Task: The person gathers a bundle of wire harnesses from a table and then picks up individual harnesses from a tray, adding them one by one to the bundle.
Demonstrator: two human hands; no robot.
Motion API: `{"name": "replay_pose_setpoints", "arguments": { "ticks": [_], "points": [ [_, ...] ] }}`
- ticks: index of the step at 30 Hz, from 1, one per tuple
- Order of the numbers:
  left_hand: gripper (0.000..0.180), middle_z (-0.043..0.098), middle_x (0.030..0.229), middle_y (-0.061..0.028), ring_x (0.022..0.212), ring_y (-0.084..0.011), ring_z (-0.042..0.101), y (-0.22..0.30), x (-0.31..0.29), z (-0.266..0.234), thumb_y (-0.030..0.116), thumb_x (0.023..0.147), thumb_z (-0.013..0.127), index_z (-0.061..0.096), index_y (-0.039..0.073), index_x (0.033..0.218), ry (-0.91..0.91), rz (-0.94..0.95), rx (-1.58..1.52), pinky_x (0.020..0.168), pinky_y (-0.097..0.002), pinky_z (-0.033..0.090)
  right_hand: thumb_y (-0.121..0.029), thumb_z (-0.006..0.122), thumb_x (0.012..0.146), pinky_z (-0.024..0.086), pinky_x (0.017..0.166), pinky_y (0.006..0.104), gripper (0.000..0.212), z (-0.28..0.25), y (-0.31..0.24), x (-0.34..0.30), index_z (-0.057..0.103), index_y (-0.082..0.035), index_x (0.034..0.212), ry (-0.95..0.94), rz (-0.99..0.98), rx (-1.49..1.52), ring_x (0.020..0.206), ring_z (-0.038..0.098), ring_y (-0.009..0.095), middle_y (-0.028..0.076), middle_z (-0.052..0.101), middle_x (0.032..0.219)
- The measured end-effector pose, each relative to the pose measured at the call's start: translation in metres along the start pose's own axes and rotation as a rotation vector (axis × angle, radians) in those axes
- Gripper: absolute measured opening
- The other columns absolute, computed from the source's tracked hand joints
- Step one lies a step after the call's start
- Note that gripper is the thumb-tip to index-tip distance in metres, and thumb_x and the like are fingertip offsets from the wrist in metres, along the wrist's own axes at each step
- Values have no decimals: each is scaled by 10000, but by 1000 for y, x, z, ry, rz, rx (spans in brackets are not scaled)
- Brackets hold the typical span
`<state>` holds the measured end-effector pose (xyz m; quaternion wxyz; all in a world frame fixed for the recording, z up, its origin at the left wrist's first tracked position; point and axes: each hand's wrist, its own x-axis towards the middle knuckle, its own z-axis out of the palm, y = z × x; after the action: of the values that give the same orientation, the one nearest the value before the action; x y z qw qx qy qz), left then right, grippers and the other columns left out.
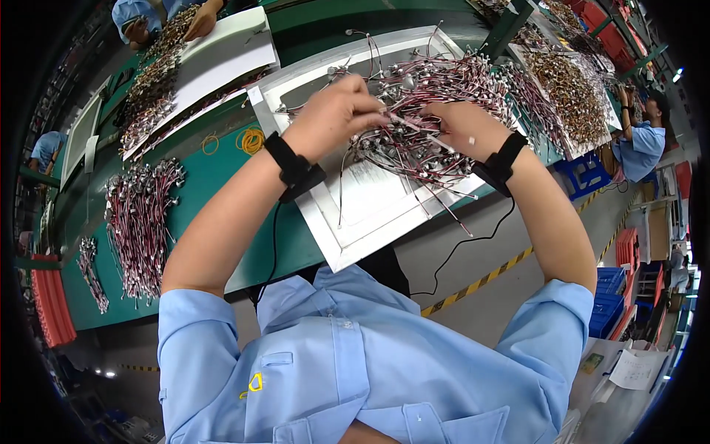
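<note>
Blue shirt (414,355) below both hands (329,118) (473,132), wires (407,122) between them slantwise, down rightward.

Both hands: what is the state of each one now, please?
Left hand: closed, seemingly pinching thin red-and-black wires.
Right hand: fingers curled at the wires; grip cannot be told.

A green tabletop (213,172) stretches left of the fingers (367,120). Below and right of them, grey floor (470,257) carries yellow-and-black striped tape (484,279). Farther right stand a blue stool (585,175) and blue crates (606,283); farthest right, where the view bends and darkens, a bright spot is probably a lamp (677,75).
</note>
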<state>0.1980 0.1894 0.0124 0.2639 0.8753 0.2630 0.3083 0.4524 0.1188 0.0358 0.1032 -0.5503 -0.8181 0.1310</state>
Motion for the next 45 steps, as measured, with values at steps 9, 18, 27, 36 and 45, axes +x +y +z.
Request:
{"name": "replay_pose_setpoints", "arguments": {
  "ticks": [9,18,27,36,45],
  "points": [
    [184,502,781,-76,741,-243,561,38,-50,-13,215,782,676,661,85,912,-278,81,107,666,-361,450,-194,686,760,482,737,411,390,-36,21,-26,574,-50,1105,51,193,-359,798,619,319,135,635,807],
    [143,557,1001,-64,1030,-240,506,37,-83,-9,147,736,593,673,111,849,-320,363,228,915,-385,383,-108,471,928,449,622,228,257,-29,-33,7,496,-16,1166,216,337,588,650,528,85,17,546,717],
    [186,550,1115,-66,1062,-268,481,37,-135,-13,123,735,571,682,105,884,-225,-75,392,941,-396,366,32,509,858,472,572,259,371,63,-91,18,414,-42,1210,-215,266,840,700,606,147,68,578,811],
    [175,634,979,-116,860,-220,615,28,-153,-11,39,868,528,649,38,993,82,-527,-600,797,-327,480,-15,564,816,486,591,314,356,94,-107,1,469,-49,1157,-50,-96,103,665,615,258,145,620,816],
    [142,640,997,-107,861,-204,620,46,-123,-18,24,866,560,623,20,993,578,-287,-1025,787,-259,496,-115,618,820,478,614,305,291,61,-91,31,596,-51,1103,104,-67,104,643,596,231,93,616,788]
  ]
}}
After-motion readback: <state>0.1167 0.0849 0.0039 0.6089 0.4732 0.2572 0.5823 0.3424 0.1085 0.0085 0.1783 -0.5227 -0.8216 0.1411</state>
